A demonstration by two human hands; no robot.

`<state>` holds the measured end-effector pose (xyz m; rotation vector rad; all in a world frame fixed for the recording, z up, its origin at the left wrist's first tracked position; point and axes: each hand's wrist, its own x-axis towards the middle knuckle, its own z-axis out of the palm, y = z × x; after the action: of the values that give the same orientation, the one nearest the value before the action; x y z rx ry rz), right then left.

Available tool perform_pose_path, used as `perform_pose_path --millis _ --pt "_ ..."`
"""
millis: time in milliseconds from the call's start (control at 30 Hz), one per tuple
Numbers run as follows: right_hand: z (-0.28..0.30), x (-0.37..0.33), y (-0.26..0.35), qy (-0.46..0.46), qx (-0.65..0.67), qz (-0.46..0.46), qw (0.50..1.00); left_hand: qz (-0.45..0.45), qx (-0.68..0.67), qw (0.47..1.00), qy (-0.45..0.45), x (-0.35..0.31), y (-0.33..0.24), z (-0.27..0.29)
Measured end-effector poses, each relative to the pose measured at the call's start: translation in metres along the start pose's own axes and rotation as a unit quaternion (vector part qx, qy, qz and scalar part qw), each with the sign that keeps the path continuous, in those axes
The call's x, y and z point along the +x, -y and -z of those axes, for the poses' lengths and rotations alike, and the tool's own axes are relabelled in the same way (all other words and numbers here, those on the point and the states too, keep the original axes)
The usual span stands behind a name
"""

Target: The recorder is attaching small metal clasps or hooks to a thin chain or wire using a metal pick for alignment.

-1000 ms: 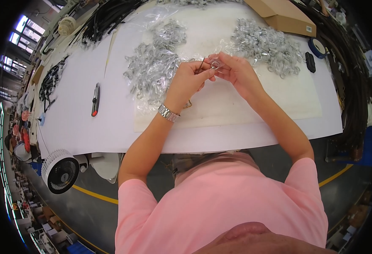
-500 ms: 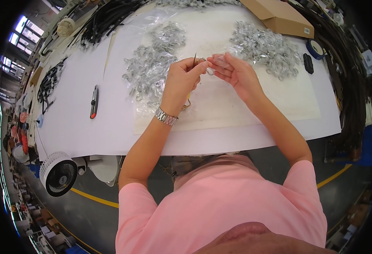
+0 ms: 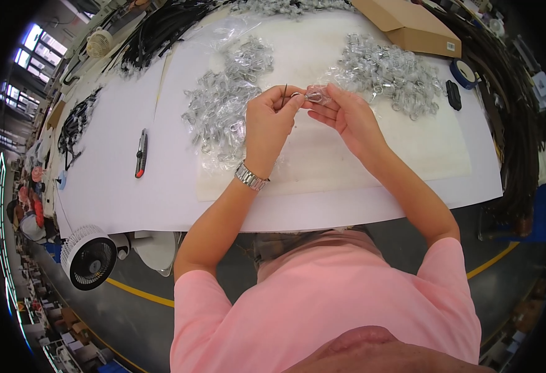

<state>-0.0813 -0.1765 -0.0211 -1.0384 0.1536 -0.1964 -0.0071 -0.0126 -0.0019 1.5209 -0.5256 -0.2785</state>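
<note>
My left hand (image 3: pixel 268 124) is closed, thumb and fingertips pinching one end of a small silvery metal clasp (image 3: pixel 313 97). A thin dark pointed blade (image 3: pixel 285 93) sticks up from between its fingers; the rest of that tool is hidden in the hand. My right hand (image 3: pixel 357 121) meets it from the other side, thumb and forefinger closed on a small clear plastic bag (image 3: pixel 320 91) around the clasp. Its other fingers are loosely curled. Below and left of my left hand lies a heap of bagged metal clasps (image 3: pixel 223 99); a second heap (image 3: pixel 391 74) lies beyond my right hand.
A utility knife (image 3: pixel 141 153) lies on the white table sheet (image 3: pixel 173 180) at the left. Black straps (image 3: pixel 161 28) are piled at the far left. A cardboard box (image 3: pixel 410 28), a blue tape roll (image 3: pixel 464 73) and a black object (image 3: pixel 453 94) sit far right. A fan (image 3: pixel 91 258) stands near left.
The bagged clasp now sits between both hands' fingertips, with the right fingers drawn up against it. The left hand has turned slightly, and the yellowish handle loop below it is no longer visible.
</note>
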Motion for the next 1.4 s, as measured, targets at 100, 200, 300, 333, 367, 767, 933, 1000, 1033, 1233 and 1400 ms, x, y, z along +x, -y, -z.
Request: perform_pose_path --millis 100,200,300,333,367,767,933,1000,1033,1233,1400 --pt "-0.008 -0.003 -0.003 -0.018 0.023 -0.007 1.000 0.005 -0.025 1.000 -0.010 -0.002 0.001 -0.001" --pt "-0.006 -0.004 -0.003 -0.008 0.035 -0.015 0.999 0.008 -0.042 0.999 -0.016 -0.002 -0.001 -0.002" --pt "-0.005 -0.002 -0.003 0.012 0.028 0.008 1.000 0.021 -0.061 0.998 -0.013 -0.002 0.000 -0.003" --pt "-0.006 -0.002 -0.005 0.015 0.024 0.009 1.000 0.031 -0.079 0.996 -0.005 -0.003 0.001 -0.003" --pt "-0.007 -0.001 -0.007 0.017 0.020 0.009 1.000 0.031 -0.079 0.996 -0.005 -0.003 0.004 -0.003" --pt "-0.017 -0.003 0.006 0.042 -0.025 -0.005 0.999 0.027 -0.045 0.996 0.067 0.010 -0.003 0.017" --pt "0.004 0.001 0.013 0.186 -0.031 -0.112 0.976 0.055 -0.088 0.984 0.145 0.020 0.000 0.034" --pt "0.012 0.004 0.010 0.232 0.002 -0.148 0.961 0.109 -0.143 0.957 0.226 0.019 0.000 0.032" --pt "0.016 0.006 0.010 0.244 0.035 -0.176 0.953 0.109 -0.137 0.959 0.221 0.018 -0.001 0.031" --pt "-0.001 -0.001 0.012 0.129 -0.143 -0.094 0.977 0.074 -0.071 0.986 0.135 0.015 0.003 0.022" --pt "-0.017 -0.018 0.010 0.058 -0.474 0.092 0.874 0.034 -0.034 0.994 0.094 0.009 0.007 0.011"
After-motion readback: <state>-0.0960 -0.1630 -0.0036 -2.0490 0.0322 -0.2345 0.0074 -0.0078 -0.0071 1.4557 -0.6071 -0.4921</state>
